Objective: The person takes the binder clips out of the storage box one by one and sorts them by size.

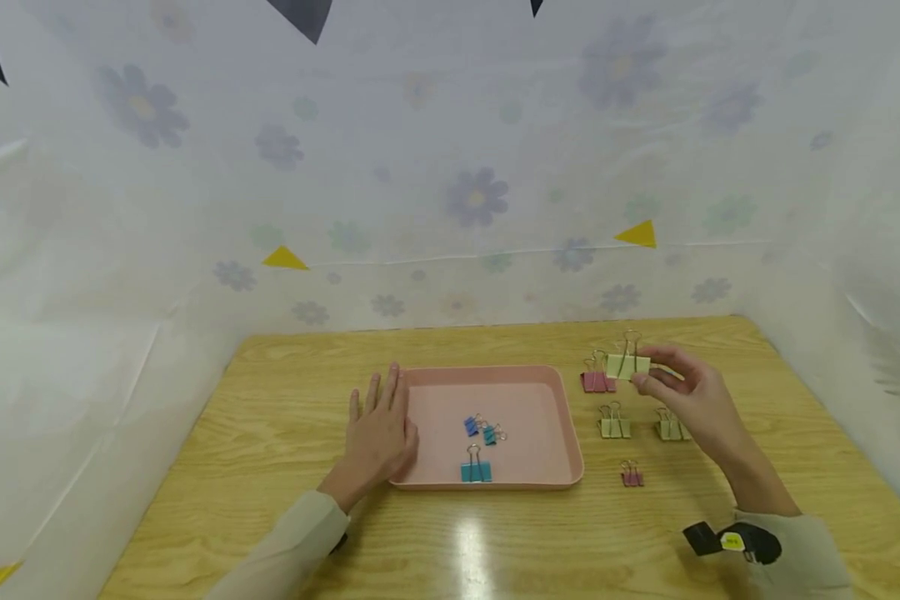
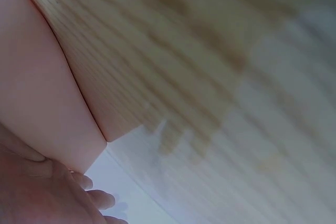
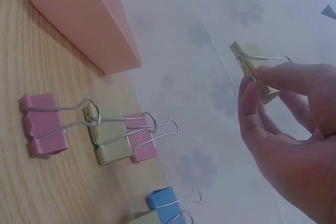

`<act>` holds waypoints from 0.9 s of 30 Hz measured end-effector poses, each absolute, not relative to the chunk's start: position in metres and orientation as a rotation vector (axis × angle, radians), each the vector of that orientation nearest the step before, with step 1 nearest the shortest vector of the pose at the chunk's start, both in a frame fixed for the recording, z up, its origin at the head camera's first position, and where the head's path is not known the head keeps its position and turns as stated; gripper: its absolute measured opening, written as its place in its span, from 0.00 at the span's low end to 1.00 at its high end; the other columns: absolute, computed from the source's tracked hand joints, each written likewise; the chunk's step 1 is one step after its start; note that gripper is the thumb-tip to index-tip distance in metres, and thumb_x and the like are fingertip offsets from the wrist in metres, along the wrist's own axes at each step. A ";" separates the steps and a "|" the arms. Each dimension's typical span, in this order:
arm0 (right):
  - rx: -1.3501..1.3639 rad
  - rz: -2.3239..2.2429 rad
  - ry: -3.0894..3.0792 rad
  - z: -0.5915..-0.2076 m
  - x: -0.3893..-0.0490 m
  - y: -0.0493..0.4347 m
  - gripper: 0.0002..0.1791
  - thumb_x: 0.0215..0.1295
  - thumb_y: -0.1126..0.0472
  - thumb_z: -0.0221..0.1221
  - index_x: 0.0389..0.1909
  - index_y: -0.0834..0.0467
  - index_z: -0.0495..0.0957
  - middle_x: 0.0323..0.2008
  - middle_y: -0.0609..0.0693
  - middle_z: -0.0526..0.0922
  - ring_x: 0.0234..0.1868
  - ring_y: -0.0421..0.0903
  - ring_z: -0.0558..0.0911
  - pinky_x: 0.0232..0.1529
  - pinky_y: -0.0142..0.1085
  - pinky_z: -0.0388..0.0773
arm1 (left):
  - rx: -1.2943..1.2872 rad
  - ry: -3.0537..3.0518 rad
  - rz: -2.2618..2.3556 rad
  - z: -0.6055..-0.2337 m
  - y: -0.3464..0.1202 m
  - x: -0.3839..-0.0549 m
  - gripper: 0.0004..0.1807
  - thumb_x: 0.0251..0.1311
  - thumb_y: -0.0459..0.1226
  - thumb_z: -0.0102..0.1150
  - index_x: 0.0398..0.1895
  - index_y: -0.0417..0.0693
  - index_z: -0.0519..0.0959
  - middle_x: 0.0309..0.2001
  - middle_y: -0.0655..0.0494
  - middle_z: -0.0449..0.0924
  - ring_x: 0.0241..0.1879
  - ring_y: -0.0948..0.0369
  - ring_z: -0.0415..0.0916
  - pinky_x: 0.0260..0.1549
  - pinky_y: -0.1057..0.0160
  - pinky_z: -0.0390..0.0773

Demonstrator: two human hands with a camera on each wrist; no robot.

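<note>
Thumb and fingers of the right hand [image 1: 699, 406] pinch a pale yellow binder clip [image 1: 628, 368], holding it raised above the table [image 1: 420, 537], to the right of a pink tray [image 1: 521, 396]. The clip's wire handles point up in the head view. The left hand [image 1: 378, 435] lies against the tray's left edge, its fingers extended toward the far side and slightly apart, with the thumb at the rim.

Just left of the raised clip, and partly behind it, stands a far pink clip [image 1: 598, 384]. Nearer are two yellow-green clips: a left one [image 1: 614, 429] and a right one [image 1: 671, 430] beside the right hand. Nearest on that side sits a near pink clip [image 1: 632, 480]. The right wrist view also shows a blue clip [image 3: 167, 203] beyond the right yellow-green one; in the head view the hand hides it.

Inside the tray, a small blue clip [image 1: 471, 427] and a small teal clip [image 1: 489, 436] lie close together, and a larger turquoise clip [image 1: 476, 473] stands by the near wall, handles up.

A black strap [image 1: 757, 537] circles the right sleeve [image 1: 806, 558]. Past the table's far edge hangs a white flowered sheet [image 1: 390, 150].
</note>
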State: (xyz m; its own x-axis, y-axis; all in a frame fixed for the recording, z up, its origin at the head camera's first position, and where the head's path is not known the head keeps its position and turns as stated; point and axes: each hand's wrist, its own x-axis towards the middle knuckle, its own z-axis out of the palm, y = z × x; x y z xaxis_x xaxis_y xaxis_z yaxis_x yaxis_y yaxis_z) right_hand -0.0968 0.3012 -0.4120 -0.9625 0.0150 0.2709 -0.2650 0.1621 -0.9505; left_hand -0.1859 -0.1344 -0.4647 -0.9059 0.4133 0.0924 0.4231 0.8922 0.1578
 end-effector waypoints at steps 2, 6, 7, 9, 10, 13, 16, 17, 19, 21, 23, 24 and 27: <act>0.214 1.866 -2.225 -0.411 -0.096 0.304 0.22 0.73 0.71 0.58 0.65 0.69 0.71 0.59 0.50 0.78 0.51 0.37 0.84 0.46 0.28 0.82 | -0.660 -2.999 -0.260 -0.466 -0.135 -0.186 0.37 0.73 0.42 0.41 0.82 0.40 0.50 0.83 0.46 0.44 0.80 0.41 0.43 0.72 0.31 0.43; 0.150 1.830 -2.219 -0.408 -0.095 0.311 0.22 0.72 0.71 0.60 0.64 0.69 0.72 0.61 0.47 0.77 0.52 0.35 0.84 0.47 0.26 0.80 | -0.657 -2.994 -0.262 -0.466 -0.135 -0.186 0.37 0.73 0.41 0.42 0.82 0.40 0.50 0.83 0.46 0.44 0.80 0.41 0.44 0.72 0.31 0.43; 0.133 1.817 -2.218 -0.408 -0.095 0.313 0.22 0.72 0.71 0.60 0.64 0.68 0.73 0.62 0.47 0.76 0.52 0.35 0.84 0.47 0.25 0.80 | -0.657 -2.991 -0.271 -0.465 -0.135 -0.186 0.37 0.73 0.41 0.42 0.82 0.40 0.51 0.83 0.45 0.44 0.79 0.40 0.44 0.72 0.31 0.44; 0.096 1.799 -2.217 -0.408 -0.095 0.317 0.22 0.71 0.70 0.61 0.64 0.67 0.74 0.63 0.48 0.75 0.51 0.35 0.84 0.47 0.24 0.80 | -0.657 -2.992 -0.281 -0.464 -0.134 -0.185 0.37 0.73 0.40 0.43 0.82 0.39 0.51 0.82 0.45 0.45 0.79 0.40 0.44 0.72 0.31 0.44; 0.081 1.790 -2.221 -0.408 -0.094 0.319 0.22 0.71 0.69 0.61 0.65 0.67 0.74 0.64 0.47 0.75 0.51 0.34 0.84 0.47 0.24 0.79 | -0.658 -2.991 -0.287 -0.463 -0.134 -0.185 0.37 0.72 0.40 0.44 0.82 0.39 0.51 0.82 0.45 0.45 0.79 0.40 0.45 0.72 0.31 0.44; 0.034 1.761 -2.227 -0.409 -0.093 0.326 0.23 0.71 0.68 0.62 0.65 0.65 0.75 0.64 0.46 0.75 0.50 0.33 0.84 0.47 0.23 0.78 | -0.657 -2.997 -0.279 -0.462 -0.134 -0.185 0.37 0.73 0.40 0.44 0.82 0.39 0.51 0.83 0.45 0.44 0.79 0.40 0.44 0.72 0.31 0.44; 0.040 1.762 -2.218 -0.409 -0.092 0.334 0.23 0.71 0.69 0.62 0.66 0.65 0.75 0.64 0.46 0.75 0.50 0.33 0.85 0.47 0.22 0.78 | -0.657 -3.004 -0.267 -0.463 -0.134 -0.185 0.37 0.73 0.41 0.44 0.82 0.39 0.51 0.83 0.45 0.44 0.79 0.40 0.44 0.72 0.31 0.44; 0.038 1.761 -2.213 -0.410 -0.092 0.337 0.23 0.71 0.69 0.62 0.66 0.65 0.75 0.64 0.47 0.75 0.50 0.33 0.85 0.47 0.22 0.78 | -0.656 -3.005 -0.263 -0.463 -0.134 -0.185 0.37 0.73 0.41 0.44 0.82 0.39 0.51 0.83 0.45 0.44 0.79 0.40 0.44 0.72 0.31 0.44; 0.048 1.762 -2.197 -0.409 -0.092 0.342 0.23 0.71 0.69 0.62 0.65 0.64 0.76 0.63 0.48 0.76 0.49 0.34 0.86 0.47 0.22 0.78 | -0.654 -3.009 -0.253 -0.463 -0.134 -0.185 0.37 0.73 0.41 0.44 0.82 0.39 0.51 0.83 0.45 0.44 0.80 0.40 0.44 0.72 0.31 0.44; 0.048 1.766 -2.176 -0.410 -0.092 0.346 0.22 0.71 0.69 0.62 0.65 0.63 0.76 0.62 0.48 0.77 0.48 0.35 0.86 0.47 0.22 0.78 | -0.654 -3.011 -0.247 -0.463 -0.134 -0.186 0.37 0.73 0.41 0.43 0.82 0.39 0.51 0.83 0.45 0.43 0.80 0.41 0.43 0.72 0.31 0.44; 0.044 1.794 -2.136 -0.411 -0.092 0.351 0.22 0.70 0.70 0.62 0.64 0.63 0.77 0.61 0.48 0.78 0.47 0.35 0.87 0.47 0.22 0.79 | -0.654 -3.010 -0.246 -0.463 -0.134 -0.186 0.37 0.73 0.41 0.43 0.82 0.39 0.51 0.83 0.45 0.44 0.80 0.41 0.43 0.72 0.31 0.44; 0.042 1.807 -2.117 -0.411 -0.092 0.353 0.22 0.70 0.70 0.62 0.64 0.63 0.77 0.60 0.48 0.78 0.46 0.36 0.87 0.48 0.22 0.78 | -0.655 -3.010 -0.247 -0.463 -0.133 -0.186 0.37 0.73 0.41 0.43 0.82 0.39 0.51 0.83 0.45 0.44 0.80 0.41 0.43 0.72 0.31 0.44; 0.011 1.834 -2.082 -0.414 -0.092 0.360 0.23 0.69 0.70 0.63 0.65 0.67 0.76 0.60 0.48 0.78 0.45 0.36 0.88 0.48 0.21 0.78 | -0.654 -3.006 -0.255 -0.463 -0.133 -0.186 0.37 0.73 0.41 0.43 0.82 0.39 0.51 0.83 0.45 0.44 0.80 0.40 0.44 0.72 0.31 0.44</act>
State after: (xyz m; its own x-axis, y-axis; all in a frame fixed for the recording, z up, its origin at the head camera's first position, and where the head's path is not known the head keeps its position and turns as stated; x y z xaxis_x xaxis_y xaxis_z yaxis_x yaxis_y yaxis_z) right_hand -0.0915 0.3605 -0.4137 -0.9334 0.2314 0.2743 -0.2430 0.1550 -0.9576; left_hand -0.1856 -0.1331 -0.4632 -0.9087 0.4081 0.0883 0.4171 0.8965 0.1493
